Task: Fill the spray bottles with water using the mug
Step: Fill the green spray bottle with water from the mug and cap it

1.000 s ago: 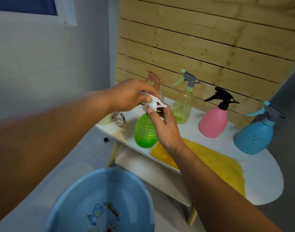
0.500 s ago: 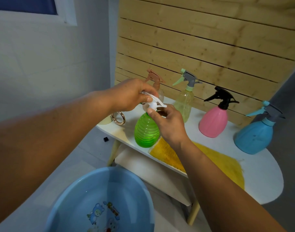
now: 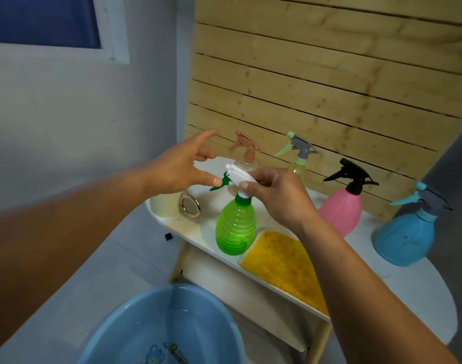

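Left hand (image 3: 181, 168) just let go of the white spray head (image 3: 239, 176), fingers now spread; right hand (image 3: 273, 195) pinches its collar on the green bottle (image 3: 235, 228). Likely unscrewing, bottle not yet open.

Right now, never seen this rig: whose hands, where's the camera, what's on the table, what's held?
No machine here: these are a person's two bare hands, filmed by one wide-angle camera worn on the head, looking forward and down.

The right hand has its grip on the white sprayer head of the green bottle, which stands on the white table. The left hand is open beside the sprayer's nozzle, holding nothing.

Also on the table: four more spray bottles, brown-topped, yellowish, pink and blue, plus a yellow cloth and a cream mug. A blue basin sits on the floor below.
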The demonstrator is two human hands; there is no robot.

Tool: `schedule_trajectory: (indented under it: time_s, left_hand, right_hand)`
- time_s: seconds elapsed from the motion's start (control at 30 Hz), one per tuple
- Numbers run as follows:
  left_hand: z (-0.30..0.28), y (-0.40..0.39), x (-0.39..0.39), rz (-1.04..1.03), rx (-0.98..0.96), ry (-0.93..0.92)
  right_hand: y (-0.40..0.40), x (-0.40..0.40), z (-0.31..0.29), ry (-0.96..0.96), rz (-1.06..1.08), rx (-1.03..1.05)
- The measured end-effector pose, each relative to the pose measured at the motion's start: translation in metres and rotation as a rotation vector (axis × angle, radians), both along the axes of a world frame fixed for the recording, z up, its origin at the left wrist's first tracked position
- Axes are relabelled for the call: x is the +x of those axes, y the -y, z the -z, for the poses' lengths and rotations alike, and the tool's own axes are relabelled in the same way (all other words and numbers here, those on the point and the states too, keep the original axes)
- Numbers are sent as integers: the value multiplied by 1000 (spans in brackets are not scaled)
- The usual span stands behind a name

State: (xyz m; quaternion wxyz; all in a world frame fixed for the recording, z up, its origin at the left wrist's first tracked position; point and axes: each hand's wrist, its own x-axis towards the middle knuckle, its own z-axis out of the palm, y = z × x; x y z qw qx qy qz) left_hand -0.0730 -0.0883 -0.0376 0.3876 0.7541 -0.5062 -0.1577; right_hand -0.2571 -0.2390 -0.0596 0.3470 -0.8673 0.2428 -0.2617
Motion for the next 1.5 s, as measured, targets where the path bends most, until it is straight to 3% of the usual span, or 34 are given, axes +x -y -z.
schedule_trajectory:
  time_s: [0.1,0.27,0.5,0.77,1.0,1.5]
  left_hand:
    - [-6,-5,17,-62,-21,-97]
    - [-25,0,44,-91,-50,-193]
    - [-37,29,82,-56,-22,-133]
    - [11,69,145,-165,-12,-174]
    - [61,90,169,-148,87,-195]
    - [73,107,171,-101,265,-178]
  right_hand:
    - [1,7,-21,-17,77,-64]
    - [9,40,-116,50,134,-189]
    - [27,127,-194,88,89,-248]
    - [57,209,-152,-89,78,-262]
    - [77,230,-105,-213,78,-255]
    - [89,237,-63,-393,70,-310]
